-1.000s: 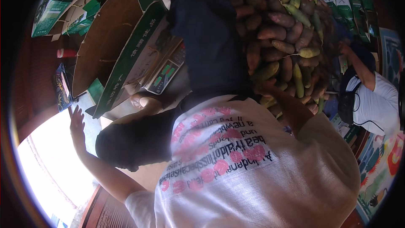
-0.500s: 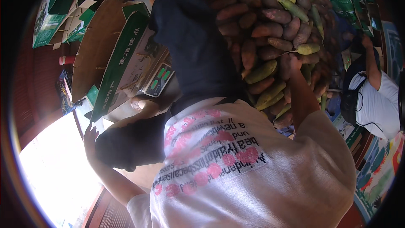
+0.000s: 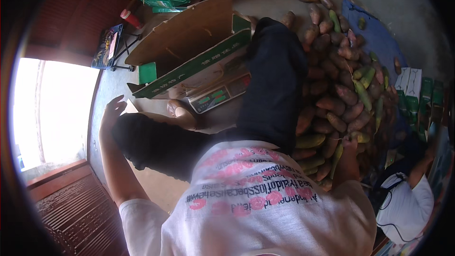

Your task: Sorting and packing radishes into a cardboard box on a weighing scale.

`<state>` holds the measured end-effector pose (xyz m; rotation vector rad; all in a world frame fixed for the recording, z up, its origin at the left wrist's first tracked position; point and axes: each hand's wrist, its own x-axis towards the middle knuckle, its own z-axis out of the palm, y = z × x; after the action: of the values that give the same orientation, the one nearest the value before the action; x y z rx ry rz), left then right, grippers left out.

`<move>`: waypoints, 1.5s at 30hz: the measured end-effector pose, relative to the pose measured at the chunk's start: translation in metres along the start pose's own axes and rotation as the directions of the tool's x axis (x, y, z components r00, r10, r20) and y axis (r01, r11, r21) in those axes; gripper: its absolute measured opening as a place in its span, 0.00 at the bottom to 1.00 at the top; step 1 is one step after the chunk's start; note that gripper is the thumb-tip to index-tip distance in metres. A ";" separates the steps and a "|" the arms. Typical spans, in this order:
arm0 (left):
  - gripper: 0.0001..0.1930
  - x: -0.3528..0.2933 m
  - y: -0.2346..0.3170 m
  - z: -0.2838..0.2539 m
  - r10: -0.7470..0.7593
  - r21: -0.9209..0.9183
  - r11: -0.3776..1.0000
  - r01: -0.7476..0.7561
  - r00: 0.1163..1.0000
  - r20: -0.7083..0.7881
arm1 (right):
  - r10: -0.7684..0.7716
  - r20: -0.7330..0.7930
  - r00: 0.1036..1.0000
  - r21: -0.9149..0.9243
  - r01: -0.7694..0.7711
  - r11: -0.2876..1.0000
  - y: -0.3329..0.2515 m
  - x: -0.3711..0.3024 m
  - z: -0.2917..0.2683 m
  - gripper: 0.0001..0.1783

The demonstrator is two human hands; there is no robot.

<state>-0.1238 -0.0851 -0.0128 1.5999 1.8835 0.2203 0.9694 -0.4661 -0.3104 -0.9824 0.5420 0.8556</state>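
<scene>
Your right hand (image 3: 350, 144) reaches down onto the pile of root vegetables (image 3: 327, 104) at your right side, its fingers meeting a yellow-green root (image 3: 362, 137). You have the fingers bunched there, but I cannot tell whether they pinch the root or only touch it. Your left hand (image 3: 111, 112) is raised beside your left knee (image 3: 124, 130), with its fingers parted and slightly bent, and nothing shows in its grasp.

The pile spreads beyond and to the right of your right leg (image 3: 272, 99), mostly reddish-brown roots with some long green ones among them. A blue sheet (image 3: 372, 33) lies along its far right side.

Ahead of you, between your legs, a green carton (image 3: 182, 77) stands tilted with its brown flap raised. A scale (image 3: 222, 96) with lit green displays sits at the carton's near lower edge; I cannot tell whether the carton rests on it. Left of the carton are a red cup (image 3: 131, 18) and a dark patterned panel (image 3: 108, 46). To your right, a co-worker in a white shirt (image 3: 406, 208) bends near the pile, close to stacked green and white boxes (image 3: 421, 96).
</scene>
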 end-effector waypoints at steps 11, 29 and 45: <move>0.21 -0.016 0.028 -0.020 -0.051 0.028 0.998 0.053 0.997 -0.060 | -0.102 0.013 0.995 -0.137 0.103 0.985 0.068 -0.056 0.046 0.18; 0.25 0.061 0.176 -0.028 0.436 0.064 0.899 -0.434 0.869 -0.233 | -0.407 0.760 0.508 0.066 0.561 0.825 0.120 -0.370 0.465 0.27; 0.12 0.106 0.170 -0.022 0.467 0.002 0.882 -0.471 0.875 -0.130 | 0.833 0.495 0.248 0.023 0.954 -0.298 0.385 -0.481 0.665 0.35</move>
<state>-0.0012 0.0603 0.0534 2.0466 1.5374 0.5667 0.3959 0.0504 0.1646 -1.5316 -2.5493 1.1014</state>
